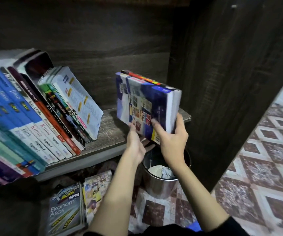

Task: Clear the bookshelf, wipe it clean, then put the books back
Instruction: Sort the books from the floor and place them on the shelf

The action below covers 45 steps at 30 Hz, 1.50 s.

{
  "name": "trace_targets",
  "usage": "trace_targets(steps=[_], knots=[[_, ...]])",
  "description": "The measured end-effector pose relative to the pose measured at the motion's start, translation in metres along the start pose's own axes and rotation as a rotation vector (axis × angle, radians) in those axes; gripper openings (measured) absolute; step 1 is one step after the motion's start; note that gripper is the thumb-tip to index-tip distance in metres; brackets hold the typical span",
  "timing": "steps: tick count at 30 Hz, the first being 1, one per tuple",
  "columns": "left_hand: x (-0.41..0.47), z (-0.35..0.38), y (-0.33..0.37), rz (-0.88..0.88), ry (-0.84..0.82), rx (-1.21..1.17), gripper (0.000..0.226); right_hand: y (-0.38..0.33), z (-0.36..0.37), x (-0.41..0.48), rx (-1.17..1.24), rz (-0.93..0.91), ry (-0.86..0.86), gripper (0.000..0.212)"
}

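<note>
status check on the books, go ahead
Left hand, right hand both grip book stack. Stack tilted at right end of shelf. Leaning row apart, nothing between.

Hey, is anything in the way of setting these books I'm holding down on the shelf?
Nothing visible: the shelf board beside the held books is bare; the leaning row stands apart on the left.

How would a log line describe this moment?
left hand, right hand: grip book stack | where: at shelf right end | row: leaning books
</note>
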<state>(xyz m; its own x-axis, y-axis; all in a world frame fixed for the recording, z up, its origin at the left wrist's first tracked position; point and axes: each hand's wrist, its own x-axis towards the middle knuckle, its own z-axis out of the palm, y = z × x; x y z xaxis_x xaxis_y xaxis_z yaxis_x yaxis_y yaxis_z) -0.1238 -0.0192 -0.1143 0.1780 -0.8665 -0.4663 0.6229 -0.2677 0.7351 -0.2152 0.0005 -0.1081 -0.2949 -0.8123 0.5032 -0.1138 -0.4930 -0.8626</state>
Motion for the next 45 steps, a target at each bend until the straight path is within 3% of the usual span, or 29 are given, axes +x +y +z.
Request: trace_targets(steps=[3, 7, 10, 14, 17, 20, 24, 26, 29, 31, 33, 35, 38, 42, 45], knots=[[0.007, 0.010, 0.000, 0.117, 0.107, -0.086, 0.054, -0.005, 0.002, -0.009, 0.273, 0.191, 0.081, 0.024], [0.010, 0.015, -0.006, 0.338, 0.291, 0.109, 0.048, 0.003, 0.008, -0.018, 0.517, 0.530, 0.214, 0.022], [0.018, 0.015, -0.013, 0.374, 0.349, 0.299, 0.053, 0.016, 0.011, -0.024, 0.569, 0.715, 0.338, 0.023], [0.038, 0.006, -0.022, 0.251, 0.240, 0.544, 0.042, 0.035, 0.014, -0.025, 0.610, 0.905, 0.474, 0.032], [0.034, -0.001, -0.018, 0.263, 0.185, 0.768, 0.030, 0.045, 0.017, -0.014, 0.572, 0.932, 0.492, 0.033], [0.030, -0.007, -0.015, 0.250, 0.103, 0.737, 0.024, 0.051, 0.029, 0.002, 0.535, 0.960, 0.503, 0.044], [0.030, -0.011, -0.017, 0.257, 0.079, 0.701, 0.036, 0.055, 0.048, 0.025, 0.518, 1.028, 0.485, 0.056], [0.034, -0.011, -0.017, 0.279, 0.090, 0.676, 0.037, 0.058, 0.052, 0.032, 0.440, 1.076, 0.436, 0.065], [0.032, -0.008, -0.018, 0.292, 0.089, 0.655, 0.033, 0.062, 0.044, 0.038, 0.144, 1.149, 0.332, 0.096], [0.032, -0.007, -0.018, 0.305, 0.089, 0.666, 0.032, 0.061, 0.028, 0.043, -0.162, 1.057, 0.253, 0.119], [0.031, -0.006, -0.019, 0.309, 0.109, 0.674, 0.035, 0.057, 0.012, 0.052, -0.529, 0.843, 0.121, 0.130], [0.030, -0.005, -0.019, 0.323, 0.138, 0.691, 0.037, 0.051, 0.003, 0.063, -0.801, 0.640, -0.066, 0.127], [0.027, -0.004, -0.020, 0.344, 0.170, 0.699, 0.041, 0.042, 0.008, 0.077, -0.984, 0.564, -0.293, 0.113], [0.021, 0.001, -0.017, 0.342, 0.163, 0.706, 0.051, 0.033, 0.017, 0.086, -1.038, 0.589, -0.343, 0.103], [0.019, 0.001, -0.013, 0.299, 0.135, 0.685, 0.032, 0.028, 0.020, 0.083, -1.053, 0.615, -0.309, 0.101]])
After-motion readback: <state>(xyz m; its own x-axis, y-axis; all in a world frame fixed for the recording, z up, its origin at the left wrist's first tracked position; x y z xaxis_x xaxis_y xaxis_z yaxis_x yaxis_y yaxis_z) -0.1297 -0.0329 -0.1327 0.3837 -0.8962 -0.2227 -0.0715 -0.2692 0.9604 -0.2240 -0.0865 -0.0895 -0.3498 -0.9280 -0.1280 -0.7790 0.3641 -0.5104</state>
